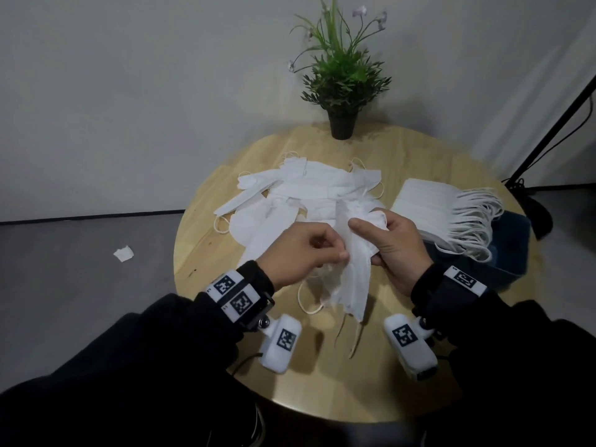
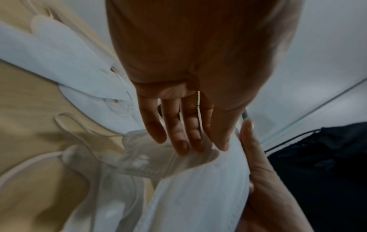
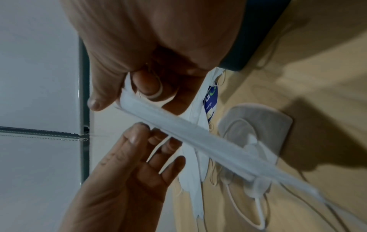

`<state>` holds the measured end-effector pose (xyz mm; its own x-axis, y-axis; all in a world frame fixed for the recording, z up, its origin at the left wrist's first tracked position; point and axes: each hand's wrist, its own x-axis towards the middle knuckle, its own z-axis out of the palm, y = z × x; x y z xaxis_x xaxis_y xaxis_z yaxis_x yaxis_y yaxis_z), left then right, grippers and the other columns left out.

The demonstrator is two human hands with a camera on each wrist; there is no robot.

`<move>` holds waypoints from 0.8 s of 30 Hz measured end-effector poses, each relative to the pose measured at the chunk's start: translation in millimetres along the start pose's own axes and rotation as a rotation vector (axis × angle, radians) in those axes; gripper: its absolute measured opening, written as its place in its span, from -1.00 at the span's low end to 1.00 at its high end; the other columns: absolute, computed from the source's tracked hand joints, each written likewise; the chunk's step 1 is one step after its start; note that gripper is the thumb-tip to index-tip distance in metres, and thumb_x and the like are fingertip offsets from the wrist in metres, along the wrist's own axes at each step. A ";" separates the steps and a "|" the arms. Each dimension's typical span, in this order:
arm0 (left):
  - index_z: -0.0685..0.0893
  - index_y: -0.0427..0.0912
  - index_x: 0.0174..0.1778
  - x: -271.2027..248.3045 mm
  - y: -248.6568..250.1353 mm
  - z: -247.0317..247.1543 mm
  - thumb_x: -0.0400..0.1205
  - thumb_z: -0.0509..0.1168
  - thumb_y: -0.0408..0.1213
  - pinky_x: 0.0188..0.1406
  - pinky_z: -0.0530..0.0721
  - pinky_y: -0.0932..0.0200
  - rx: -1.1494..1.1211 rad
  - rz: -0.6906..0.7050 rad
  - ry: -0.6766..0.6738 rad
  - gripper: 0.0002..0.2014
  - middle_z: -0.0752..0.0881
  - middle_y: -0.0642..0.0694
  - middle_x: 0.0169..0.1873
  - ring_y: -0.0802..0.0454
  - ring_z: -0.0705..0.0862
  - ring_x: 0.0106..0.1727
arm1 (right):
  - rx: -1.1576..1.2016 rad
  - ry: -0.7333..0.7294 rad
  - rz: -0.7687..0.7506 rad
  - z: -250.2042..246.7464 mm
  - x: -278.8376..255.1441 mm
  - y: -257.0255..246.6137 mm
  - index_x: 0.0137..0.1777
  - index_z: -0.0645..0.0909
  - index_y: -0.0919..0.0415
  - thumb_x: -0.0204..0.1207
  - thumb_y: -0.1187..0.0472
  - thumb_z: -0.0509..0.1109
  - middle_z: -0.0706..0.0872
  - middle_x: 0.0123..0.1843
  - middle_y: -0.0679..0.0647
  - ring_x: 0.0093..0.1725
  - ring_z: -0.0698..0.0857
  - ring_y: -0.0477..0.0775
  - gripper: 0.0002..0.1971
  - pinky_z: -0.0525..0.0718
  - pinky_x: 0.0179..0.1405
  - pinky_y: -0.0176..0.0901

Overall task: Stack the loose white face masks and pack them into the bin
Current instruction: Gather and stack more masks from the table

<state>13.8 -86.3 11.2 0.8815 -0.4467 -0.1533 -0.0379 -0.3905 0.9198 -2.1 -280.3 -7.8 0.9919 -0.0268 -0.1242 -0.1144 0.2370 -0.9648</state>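
While the right hand [image 1: 392,250] grips a folded mask [image 1: 353,269], the left hand [image 1: 300,253] seemingly pinches its edge, fingers curled.

On the round wooden table [image 1: 206,253], the potted green plant [image 1: 342,91] stands at the back, the loose pile of white face masks [image 1: 306,188] lies in the middle, and the neat stack of white masks [image 1: 429,208] sits to its right, over the dark blue bin [image 1: 509,253]

Head view looks down over the round table [image 1: 403,150]; both wrist views (very close) share it.
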 end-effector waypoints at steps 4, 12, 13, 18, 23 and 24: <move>0.77 -0.15 0.02 3.5 5.8 -18.8 0.56 0.63 -0.25 -0.09 0.68 -0.02 -0.088 -0.040 0.170 -0.79 0.85 -0.09 -0.12 0.01 0.77 -0.13 | 0.083 0.002 0.009 -1.6 0.0 -1.9 -0.34 0.66 0.09 0.48 0.21 0.61 0.70 -0.42 0.00 -0.49 0.64 -0.05 -0.78 0.54 -0.61 -0.28; 0.68 -0.17 -0.12 -0.3 5.5 3.6 0.58 0.58 -0.42 -0.13 0.75 0.10 -0.180 -0.068 0.036 -0.82 0.76 -0.16 -0.22 -0.02 0.78 -0.16 | 0.177 -0.035 0.025 -1.4 1.8 -1.3 -0.25 0.75 0.11 0.24 0.00 0.71 0.78 -0.13 0.22 -0.12 0.76 0.23 -0.75 0.73 -0.01 0.15; 0.65 -0.16 -0.16 1.1 5.6 1.7 0.62 0.53 -0.44 -0.14 0.76 0.09 -0.222 -0.068 0.054 -0.81 0.72 -0.20 -0.24 -0.03 0.75 -0.19 | 0.174 -0.031 0.032 -1.3 2.0 -1.1 -0.24 0.75 0.12 0.25 0.00 0.70 0.77 -0.14 0.23 -0.17 0.75 0.22 -0.74 0.73 -0.09 0.09; 0.73 -0.10 0.25 8.2 9.5 -33.6 0.67 0.46 -0.49 -0.14 0.75 0.11 -0.316 -0.033 0.226 -0.71 0.80 -0.09 -0.19 0.03 0.78 -0.15 | 0.186 -0.010 0.092 -3.6 1.1 -4.5 0.00 0.73 0.33 0.36 -0.01 0.60 0.66 -0.36 0.19 -0.66 0.41 -0.03 -0.59 0.62 -0.61 -0.16; 0.87 -0.16 -0.05 4.0 12.4 -67.1 0.68 0.36 -0.50 -0.05 0.70 0.12 -0.307 0.027 0.403 -0.79 0.87 0.02 -0.09 0.06 0.81 -0.07 | 0.082 -0.055 0.166 -9.1 3.0 1.3 0.14 0.75 0.49 0.37 -0.11 0.64 0.75 -0.11 0.35 -0.25 0.61 0.27 -0.38 0.74 -0.30 -0.01; 0.86 -0.18 -0.09 3.2 11.5 -69.6 0.68 0.36 -0.49 -0.04 0.69 0.12 -0.318 0.051 0.371 -0.81 0.86 0.00 -0.11 0.04 0.80 -0.07 | 0.050 -0.048 0.173 -9.4 3.2 2.9 0.16 0.76 0.48 0.32 -0.15 0.65 0.77 -0.03 0.37 -0.12 0.65 0.31 -0.33 0.76 -0.15 0.08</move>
<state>48.9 -36.3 46.4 0.9926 -0.1195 -0.0194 0.0093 -0.0848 0.9964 0.2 -288.8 -13.2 0.9592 0.0645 -0.2754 -0.2822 0.2821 -0.9169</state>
